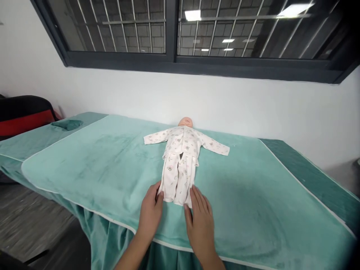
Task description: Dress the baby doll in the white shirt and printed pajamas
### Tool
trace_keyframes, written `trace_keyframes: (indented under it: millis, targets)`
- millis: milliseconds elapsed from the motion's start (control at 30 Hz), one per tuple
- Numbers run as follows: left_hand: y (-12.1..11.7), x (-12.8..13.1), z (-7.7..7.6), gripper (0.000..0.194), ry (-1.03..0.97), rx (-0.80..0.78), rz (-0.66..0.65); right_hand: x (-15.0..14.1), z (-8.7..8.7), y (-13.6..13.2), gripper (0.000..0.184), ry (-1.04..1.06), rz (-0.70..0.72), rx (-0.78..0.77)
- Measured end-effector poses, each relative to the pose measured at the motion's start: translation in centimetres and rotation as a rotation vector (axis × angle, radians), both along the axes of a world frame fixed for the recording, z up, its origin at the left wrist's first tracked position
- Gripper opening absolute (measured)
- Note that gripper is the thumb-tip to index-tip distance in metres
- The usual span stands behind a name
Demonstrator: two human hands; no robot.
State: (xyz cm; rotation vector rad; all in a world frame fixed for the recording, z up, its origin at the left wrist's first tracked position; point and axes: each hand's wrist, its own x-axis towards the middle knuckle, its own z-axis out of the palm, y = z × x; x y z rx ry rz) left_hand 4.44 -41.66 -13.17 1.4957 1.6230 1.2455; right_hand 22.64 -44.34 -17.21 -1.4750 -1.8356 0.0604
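Note:
A baby doll lies on its back in white printed clothes, its head [186, 122] toward the wall. It wears a long-sleeved baby shirt [184, 139], both sleeves spread out sideways. Below that are the matching baby trousers [171, 176], legs side by side, with a small dark gap showing at the waist. My left hand [152, 210] holds the outer edge of the left trouser leg near its hem, thumb and fingers on the cloth. At the right leg's hem, my right hand [200, 219] has its fingers along the outer edge and its thumb at the bottom corner.
A light green plush mat [239, 195] with white piping covers the table over a darker green cloth [317, 180]. A folded green cloth [66, 124] lies at the back left, near a black and red object [26, 116]. Behind stand a white wall and a barred window [171, 62].

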Motion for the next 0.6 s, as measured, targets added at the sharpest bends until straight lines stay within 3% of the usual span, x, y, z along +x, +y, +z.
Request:
trace_keyframes:
  millis: [133,233,367,467,600]
  targets:
    - [-1.4,-0.2,-1.0,0.032,-0.137,-0.029,0.088,-1.0,-0.3,-1.7,0.041,0.061,-0.078,0.049]
    - [-2.1,-0.5,-1.1,0.034,-0.264,-0.050,0.160,-1.7,1.0,-0.9,0.029,0.191,-0.134,0.076]
    - [-4.1,-0.8,-1.8,0.036,-0.335,-0.078,0.207,-1.7,3.1,-0.6,0.019,0.346,-0.028,0.084]
    - [-7.2,-0.9,-3.9,0.040,-0.340,-0.136,0.164,-0.6,3.1,-1.9,0.017,0.326,-0.027,0.065]
    - [-13.5,-0.7,-7.4,0.045,-0.300,-0.291,0.007,0.5,1.4,-4.4,0.015,0.215,-0.119,-0.033]
